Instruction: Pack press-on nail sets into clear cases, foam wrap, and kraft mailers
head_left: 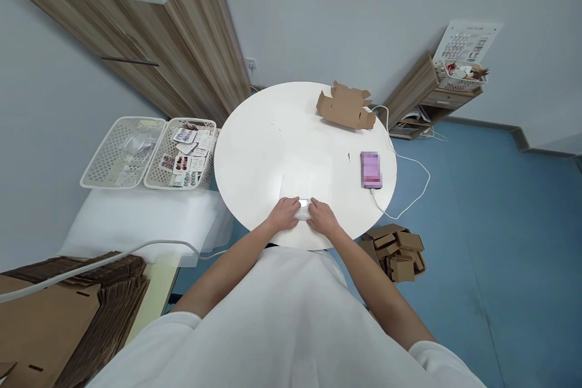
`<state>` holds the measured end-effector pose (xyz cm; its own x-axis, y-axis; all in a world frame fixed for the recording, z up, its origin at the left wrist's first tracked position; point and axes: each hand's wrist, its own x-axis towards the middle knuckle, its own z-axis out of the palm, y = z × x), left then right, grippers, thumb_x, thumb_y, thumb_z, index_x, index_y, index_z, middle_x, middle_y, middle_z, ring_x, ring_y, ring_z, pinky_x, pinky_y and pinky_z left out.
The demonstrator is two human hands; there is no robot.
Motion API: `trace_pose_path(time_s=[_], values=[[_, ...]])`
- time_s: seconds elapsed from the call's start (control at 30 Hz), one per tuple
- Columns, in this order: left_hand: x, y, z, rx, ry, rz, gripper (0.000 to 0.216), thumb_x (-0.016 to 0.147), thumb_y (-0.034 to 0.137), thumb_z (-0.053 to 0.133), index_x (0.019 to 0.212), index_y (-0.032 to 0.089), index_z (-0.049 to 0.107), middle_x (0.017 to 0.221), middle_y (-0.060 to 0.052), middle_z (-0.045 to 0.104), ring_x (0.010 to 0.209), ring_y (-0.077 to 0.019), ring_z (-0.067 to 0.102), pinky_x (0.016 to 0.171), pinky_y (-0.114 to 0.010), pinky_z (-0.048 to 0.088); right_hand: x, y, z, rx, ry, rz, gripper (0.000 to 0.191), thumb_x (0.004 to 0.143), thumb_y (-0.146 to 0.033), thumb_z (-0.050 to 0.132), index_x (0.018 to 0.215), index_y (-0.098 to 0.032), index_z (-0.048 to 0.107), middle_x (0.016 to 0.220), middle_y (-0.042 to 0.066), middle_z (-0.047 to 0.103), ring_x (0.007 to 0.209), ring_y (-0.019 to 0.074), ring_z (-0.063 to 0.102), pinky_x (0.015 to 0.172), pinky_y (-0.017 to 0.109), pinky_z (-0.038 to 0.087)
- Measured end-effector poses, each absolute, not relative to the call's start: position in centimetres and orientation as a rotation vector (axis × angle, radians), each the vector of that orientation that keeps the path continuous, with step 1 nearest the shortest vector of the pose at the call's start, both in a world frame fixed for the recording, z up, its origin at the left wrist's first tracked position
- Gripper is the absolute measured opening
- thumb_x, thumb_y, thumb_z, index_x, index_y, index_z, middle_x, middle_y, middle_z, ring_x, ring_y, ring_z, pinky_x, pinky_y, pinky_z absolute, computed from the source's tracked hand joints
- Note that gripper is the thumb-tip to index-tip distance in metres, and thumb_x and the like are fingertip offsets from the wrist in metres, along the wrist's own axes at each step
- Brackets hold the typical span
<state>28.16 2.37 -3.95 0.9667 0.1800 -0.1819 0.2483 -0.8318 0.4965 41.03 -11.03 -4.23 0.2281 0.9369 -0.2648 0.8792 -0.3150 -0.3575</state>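
Observation:
Near the front edge of the round white table (254, 151), my left hand (284, 214) and my right hand (322, 217) grip the two ends of a small whitish wrapped packet (303, 212). Its top has a shiny patch; what is inside cannot be made out. Both hands are closed, fingers curled over the packet's sides. From the packet a thin translucent white sheet (307, 180) stretches flat away from me over the tabletop. My fingers partly cover the packet's ends.
An unfolded cardboard box (347, 107) lies at the table's back right, above a phone (371, 170) on a white cable. Left stand a basket of nail-tip cards (191, 151) and a basket of clear packets (109, 157). Folded boxes (395, 251) fill a carton at right; flat cardboard (54, 321) lies lower left.

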Motion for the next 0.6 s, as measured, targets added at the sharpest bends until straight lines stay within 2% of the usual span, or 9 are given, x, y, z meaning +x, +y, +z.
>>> trace_pose_path(time_s=[0.1,0.17,0.23,0.33,0.4,0.5,0.6], values=[[27.7,2.3,-3.5,2.502,0.282,-0.258,0.032,0.065,0.028,0.054,0.096,0.020,0.052,0.096,-0.007,0.060,0.089,-0.0245,0.055,0.082,-0.035,0.038,40.6,-11.8,-3.1,-2.300,-1.736,0.792,0.029,0.074,-0.032,0.051,0.098,-0.017,0.046,0.095,0.009,0.058,0.082,0.0213,0.054,0.073,0.032,0.038],[27.3,2.2,-3.2,2.442,0.258,-0.311,0.029,0.068,0.030,0.051,0.095,0.021,0.053,0.082,-0.004,0.060,0.078,-0.0218,0.056,0.073,-0.033,0.040,40.3,-12.6,-2.6,-2.258,-1.692,0.865,0.026,0.077,-0.034,0.047,0.098,-0.018,0.046,0.082,0.004,0.058,0.074,0.0187,0.052,0.068,0.030,0.038],[27.3,2.3,-2.9,2.396,0.256,-0.311,0.027,0.071,0.031,0.047,0.095,0.021,0.055,0.081,-0.004,0.060,0.078,-0.0208,0.056,0.072,-0.031,0.040,40.2,-13.1,-2.3,-2.234,-1.628,0.866,0.023,0.080,-0.034,0.044,0.097,-0.019,0.047,0.084,0.004,0.058,0.077,0.0183,0.051,0.069,0.030,0.037],[28.0,3.1,-2.7,2.347,0.341,-0.260,0.027,0.076,0.035,0.042,0.090,0.020,0.059,0.096,-0.006,0.058,0.092,-0.0217,0.053,0.081,-0.033,0.039,40.9,-12.7,-2.3,-2.257,-1.508,0.785,0.023,0.082,-0.036,0.042,0.096,-0.019,0.051,0.106,0.007,0.053,0.095,0.0198,0.048,0.077,0.032,0.036],[28.6,3.9,-2.8,2.298,0.436,-0.270,0.031,0.077,0.042,0.042,0.087,0.021,0.062,0.104,-0.006,0.056,0.099,-0.0231,0.050,0.085,-0.034,0.038,41.7,-12.0,-2.5,-2.312,-1.441,0.766,0.026,0.083,-0.039,0.041,0.095,-0.020,0.054,0.112,0.009,0.050,0.102,0.0211,0.046,0.082,0.035,0.035],[29.2,5.2,-3.2,2.147,0.533,-0.376,0.034,0.072,0.048,0.048,0.085,0.021,0.063,0.098,-0.005,0.059,0.091,-0.0225,0.054,0.077,-0.032,0.042,43.0,-10.8,-2.9,-2.381,-1.382,0.835,0.029,0.084,-0.042,0.039,0.095,-0.021,0.057,0.103,0.008,0.054,0.098,0.0215,0.049,0.083,0.037,0.034],[29.4,5.9,-4.0,2.004,0.580,-0.408,0.029,0.071,0.043,0.049,0.084,0.021,0.062,0.087,-0.002,0.062,0.077,-0.0196,0.058,0.066,-0.029,0.044,43.9,-10.2,-3.4,-2.345,-1.318,0.955,0.031,0.086,-0.042,0.036,0.099,-0.022,0.056,0.099,0.007,0.058,0.092,0.0202,0.053,0.078,0.033,0.038]])
